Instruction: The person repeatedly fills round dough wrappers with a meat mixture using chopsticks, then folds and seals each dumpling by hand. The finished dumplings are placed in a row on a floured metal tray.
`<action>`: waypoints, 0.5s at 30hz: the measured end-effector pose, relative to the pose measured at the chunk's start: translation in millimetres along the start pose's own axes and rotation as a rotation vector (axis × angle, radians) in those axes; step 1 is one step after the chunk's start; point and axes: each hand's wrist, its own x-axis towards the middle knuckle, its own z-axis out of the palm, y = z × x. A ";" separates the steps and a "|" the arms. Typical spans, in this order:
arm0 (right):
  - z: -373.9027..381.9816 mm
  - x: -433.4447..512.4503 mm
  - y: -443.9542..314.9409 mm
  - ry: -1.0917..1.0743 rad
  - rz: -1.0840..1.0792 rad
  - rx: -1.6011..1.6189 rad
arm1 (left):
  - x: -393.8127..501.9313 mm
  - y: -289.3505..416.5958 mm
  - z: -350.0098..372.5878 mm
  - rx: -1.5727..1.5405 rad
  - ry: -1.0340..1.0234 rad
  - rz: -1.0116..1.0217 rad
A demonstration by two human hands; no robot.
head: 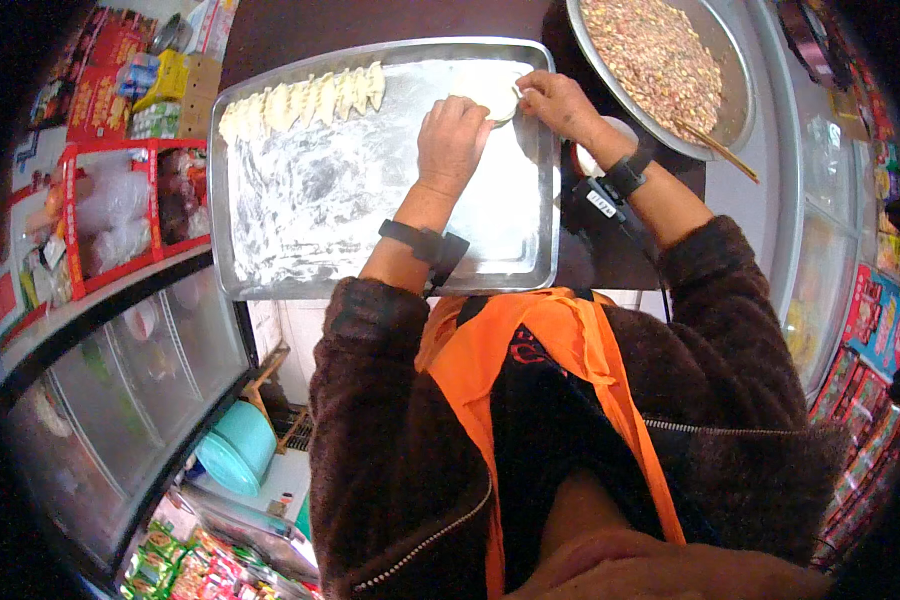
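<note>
A large metal tray [556, 225] dusted with white flour lies on the dark table. A row of pleated raw dumplings [304, 103] runs along its far left side. Near the tray's far right corner is a stack of round dough wrappers [495, 101], overexposed and pale. My left hand [452, 135] touches the near left edge of the wrappers with bent fingers. At their right edge, my right hand [559, 105] pinches the rim of a wrapper between thumb and forefinger. Whether my left fingers grip a wrapper is not clear.
A big metal bowl [742, 90] of minced filling [660, 64] stands at the far right, with chopsticks [720, 154] across its rim. A small white bowl [591, 161] sits partly behind my right wrist. Left stand a red crate [154, 202] and a glass-topped case [120, 375].
</note>
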 end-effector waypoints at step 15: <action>28.6 -28.5 6.8 -0.016 0.370 0.951 | 8.4 -2.2 19.5 0.089 -0.016 0.119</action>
